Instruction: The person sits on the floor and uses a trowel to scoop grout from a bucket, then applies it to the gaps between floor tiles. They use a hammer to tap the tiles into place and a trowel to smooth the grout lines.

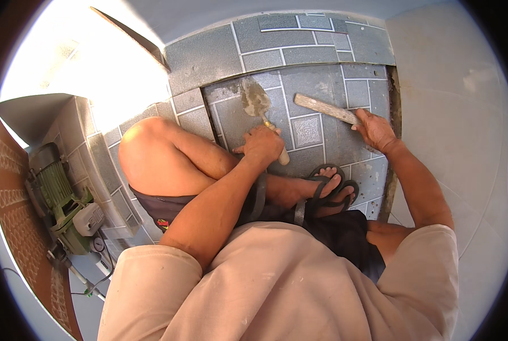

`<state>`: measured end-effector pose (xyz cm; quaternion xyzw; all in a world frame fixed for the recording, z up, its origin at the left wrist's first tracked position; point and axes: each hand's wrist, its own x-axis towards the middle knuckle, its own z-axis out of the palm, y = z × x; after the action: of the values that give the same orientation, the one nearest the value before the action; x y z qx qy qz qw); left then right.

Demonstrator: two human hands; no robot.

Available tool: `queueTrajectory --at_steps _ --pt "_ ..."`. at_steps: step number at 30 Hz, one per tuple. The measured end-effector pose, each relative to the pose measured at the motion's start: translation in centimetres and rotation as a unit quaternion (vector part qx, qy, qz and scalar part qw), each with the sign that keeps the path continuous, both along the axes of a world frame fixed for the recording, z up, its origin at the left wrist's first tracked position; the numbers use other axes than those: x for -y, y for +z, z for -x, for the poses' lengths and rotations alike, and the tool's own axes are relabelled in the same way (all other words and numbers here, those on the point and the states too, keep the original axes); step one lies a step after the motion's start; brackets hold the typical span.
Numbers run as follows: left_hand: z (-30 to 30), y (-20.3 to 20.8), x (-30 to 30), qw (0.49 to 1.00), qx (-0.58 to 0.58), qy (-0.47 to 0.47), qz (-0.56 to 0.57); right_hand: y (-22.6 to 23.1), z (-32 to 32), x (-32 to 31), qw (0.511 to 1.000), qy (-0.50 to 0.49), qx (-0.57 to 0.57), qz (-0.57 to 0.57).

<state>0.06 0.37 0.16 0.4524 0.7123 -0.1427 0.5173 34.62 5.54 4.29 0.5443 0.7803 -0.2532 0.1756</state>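
Slanting across the grey tiled floor point(310, 78), the wooden stick point(325, 108) runs from the right hand point(374, 132) forward and to the left, its free end pointing toward the trowel point(255, 98). The right hand is closed around the stick near its nearer end, with a short piece showing past the grip. The left hand point(263, 145) is wrapped over the trowel's handle, whose butt sticks out on the person's side; the blade lies ahead of that hand, aimed away and a little left.

The relation that seems to count is how these two long axes stand: they lean apart by a wide angle, and the stick's free end is the part nearest the blade, with bare tile between them. The right hand alone governs the stick, while the left is nearer the blade. A square patterned tile point(307, 131) sits between the hands, ahead of the feet point(329, 183). Whether the stick's tip touches the floor, I cannot tell.
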Motion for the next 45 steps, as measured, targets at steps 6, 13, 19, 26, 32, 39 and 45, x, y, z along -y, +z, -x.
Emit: queueTrajectory --at_steps 6,13,19,26,32,39,45 --pt "-0.1 0.4 -0.1 1.000 0.000 0.014 0.002 -4.3 -1.7 5.0 0.994 -0.072 0.031 -0.074" --pt "0.7 -4.6 0.4 1.000 0.012 0.000 -0.023 -7.6 -2.8 8.0 0.970 -0.136 0.059 -0.193" --pt "0.4 -4.3 0.3 0.993 -0.010 -0.080 -0.081 -5.9 -3.3 8.2 0.954 -0.168 -0.007 -0.247" --pt "2.3 -6.8 0.5 0.985 -0.035 -0.100 -0.139 -8.6 3.1 -3.9 0.892 -0.340 -0.174 -0.243" --pt "2.5 -6.4 0.7 0.990 0.054 -0.017 -0.128 -12.4 7.6 -7.4 0.837 -0.407 -0.202 -0.305" --pt "3.1 -6.0 0.3 0.994 0.040 -0.016 -0.105 -12.3 10.1 -7.5 0.832 -0.423 -0.151 -0.326" --pt "1.9 -4.4 -0.1 0.997 0.036 -0.006 -0.075 -13.5 9.8 -7.6 0.803 -0.443 -0.180 -0.356"
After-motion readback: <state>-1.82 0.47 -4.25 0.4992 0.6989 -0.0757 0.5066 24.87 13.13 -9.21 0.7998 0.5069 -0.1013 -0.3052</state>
